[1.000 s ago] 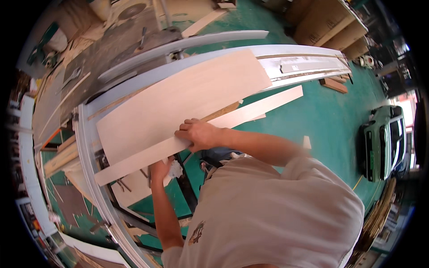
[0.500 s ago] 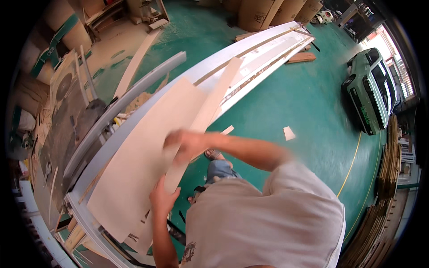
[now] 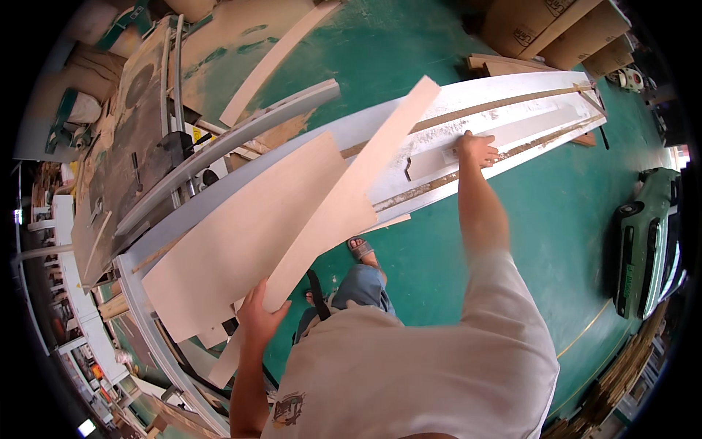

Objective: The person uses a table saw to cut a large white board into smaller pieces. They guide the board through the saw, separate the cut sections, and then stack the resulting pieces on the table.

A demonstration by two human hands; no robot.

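Observation:
My left hand (image 3: 257,318) is at the near end of a long narrow wooden board (image 3: 344,190), that end between thumb and fingers. The board slants over a wide pale wooden panel (image 3: 241,234), which lies on a long white machine table (image 3: 409,113). My right arm is stretched far to the right. My right hand (image 3: 479,148) rests on a long pale strip (image 3: 530,128) with a notched end, lying along the table; its fingers are partly spread. White dust or flakes speckle the table surface around that hand.
A grey metal rail (image 3: 241,150) runs along the table's far side. Cardboard drums (image 3: 541,29) stand at the back right. A green car (image 3: 647,241) is parked at right, and stacked planks (image 3: 621,358) lie at lower right.
My right hand has left the narrow board and reached right to the pale strip. My left hand remains at the board's near end. The view has turned and shifted rightward.

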